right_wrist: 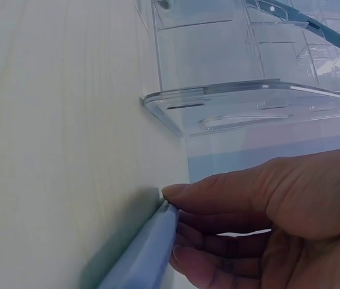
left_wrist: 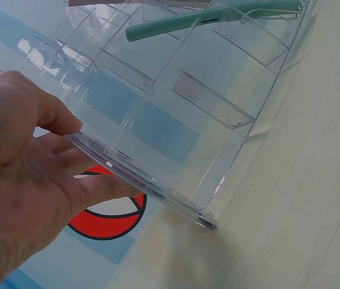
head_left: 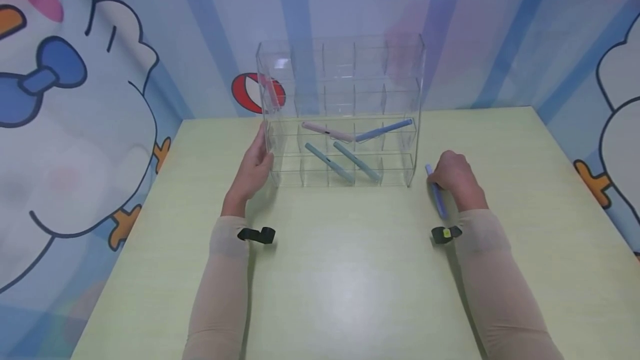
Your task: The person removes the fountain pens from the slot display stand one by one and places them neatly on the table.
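Note:
A clear plastic pen rack point(head_left: 400, 175) with rows of small compartments stands on the table. My left hand point(head_left: 252, 171) grips its left side wall, thumb on one face and fingers round the other, as the left wrist view shows. To the right of the rack, my right hand point(head_left: 456, 178) pinches one end of a lavender-blue pen point(head_left: 438, 200) between thumb and fingers, low over the tabletop. Two teal pens point(head_left: 329, 163) lean in the lowest row. Above them, a pink pen point(head_left: 320, 128) and a blue pen point(head_left: 386, 129) slant toward each other.
The pale wooden table point(head_left: 345, 293) runs back to a wall with blue stripes and cartoon figures point(head_left: 85, 154). Behind the rack's left side a red and white ball point(head_left: 245, 93) is printed on the wall. Each wrist wears a small black camera point(head_left: 257, 235).

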The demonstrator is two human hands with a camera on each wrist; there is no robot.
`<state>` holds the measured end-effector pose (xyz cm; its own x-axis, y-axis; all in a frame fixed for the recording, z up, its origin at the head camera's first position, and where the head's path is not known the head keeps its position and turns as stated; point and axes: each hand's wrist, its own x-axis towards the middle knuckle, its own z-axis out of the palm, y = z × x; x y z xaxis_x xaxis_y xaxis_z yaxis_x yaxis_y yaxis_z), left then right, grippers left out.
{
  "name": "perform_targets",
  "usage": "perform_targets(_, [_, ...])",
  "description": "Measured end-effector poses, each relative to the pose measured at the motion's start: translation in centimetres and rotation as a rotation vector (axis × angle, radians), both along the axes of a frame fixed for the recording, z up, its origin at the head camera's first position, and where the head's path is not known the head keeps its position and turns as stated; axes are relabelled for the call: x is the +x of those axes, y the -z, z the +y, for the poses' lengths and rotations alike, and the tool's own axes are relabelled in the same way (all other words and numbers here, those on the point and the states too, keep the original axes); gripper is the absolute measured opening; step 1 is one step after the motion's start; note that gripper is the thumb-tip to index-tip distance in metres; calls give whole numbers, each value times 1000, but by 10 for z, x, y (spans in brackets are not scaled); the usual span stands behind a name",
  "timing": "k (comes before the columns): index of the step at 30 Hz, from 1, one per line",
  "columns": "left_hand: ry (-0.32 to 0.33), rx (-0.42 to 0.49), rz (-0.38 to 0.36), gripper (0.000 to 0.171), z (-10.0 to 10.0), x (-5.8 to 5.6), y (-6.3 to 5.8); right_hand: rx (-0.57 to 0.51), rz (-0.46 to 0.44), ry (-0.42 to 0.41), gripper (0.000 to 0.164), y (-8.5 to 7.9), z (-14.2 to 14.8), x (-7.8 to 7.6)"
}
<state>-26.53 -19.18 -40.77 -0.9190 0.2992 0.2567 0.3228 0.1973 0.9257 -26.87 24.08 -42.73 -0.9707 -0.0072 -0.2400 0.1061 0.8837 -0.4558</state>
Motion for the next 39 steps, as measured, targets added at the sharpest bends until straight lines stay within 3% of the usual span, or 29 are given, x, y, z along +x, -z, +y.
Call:
perform_targets(14, [-2, -1, 5, 73, -1, -1, 1, 23, -16, 22, 31, -2, -4, 1])
perform_targets(20, [-3, -1, 4, 74, -1, 0, 1, -17, -4, 44, 24, -4, -3, 2])
perform_targets(25, [4, 3, 18, 74, 0, -1, 1, -48, 17, 43, 29, -9, -3, 5])
perform_targets(33, [-1, -9, 12, 74, 0, 0, 1, -112, 136, 27, 40, -34, -2, 15])
perform_targets(39, [1, -4, 11, 75, 1, 0, 0, -172, 264, 36, 38, -59, -12, 29])
